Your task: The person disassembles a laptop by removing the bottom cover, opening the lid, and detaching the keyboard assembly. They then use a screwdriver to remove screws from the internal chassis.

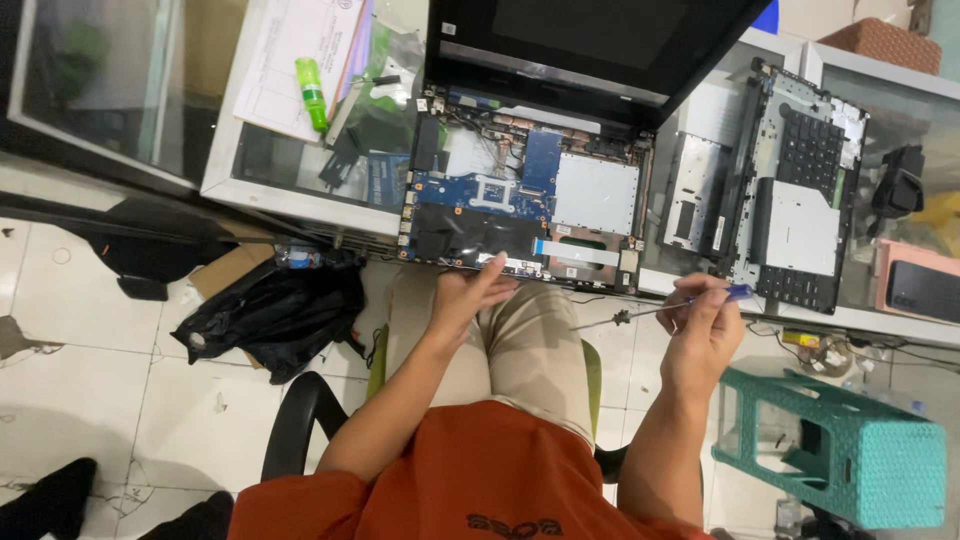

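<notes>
Two hands work at the opened laptop on the counter's near edge: the left hand, fingers loosely apart, rests on its front rim, while the right hand, pinched on a screwdriver, could slip and gouge the exposed board.

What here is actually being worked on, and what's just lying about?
In use: opened laptop, screwdriver, left hand at the laptop's front edge, right hand holding the screwdriver.
Lying about: green bottle, keyboard cover, teal stool, black bag.
</notes>
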